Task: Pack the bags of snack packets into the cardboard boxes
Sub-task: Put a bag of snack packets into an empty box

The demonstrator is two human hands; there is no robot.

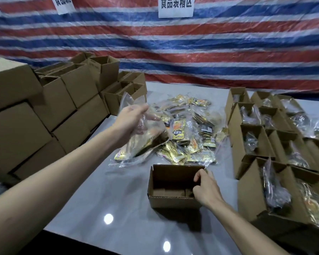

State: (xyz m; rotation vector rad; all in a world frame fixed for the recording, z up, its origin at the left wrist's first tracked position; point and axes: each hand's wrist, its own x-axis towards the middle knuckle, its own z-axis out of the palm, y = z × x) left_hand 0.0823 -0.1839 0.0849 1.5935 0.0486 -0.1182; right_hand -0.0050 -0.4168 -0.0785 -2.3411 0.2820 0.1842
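An open, empty cardboard box [171, 199] stands on the grey table in front of me. My right hand [205, 186] grips its right wall, fingers curled over the rim. My left hand [134, 118] holds a clear plastic bag of gold snack packets [145, 140] lifted off the table, to the upper left of the box. Behind the box lies a pile of more clear bags of snack packets [188, 129].
Stacked empty cardboard boxes [50, 107] fill the left side and back left. Rows of open boxes holding bags [265, 140] line the right side. A striped tarp [191, 43] with paper signs hangs behind the grey table [99, 208].
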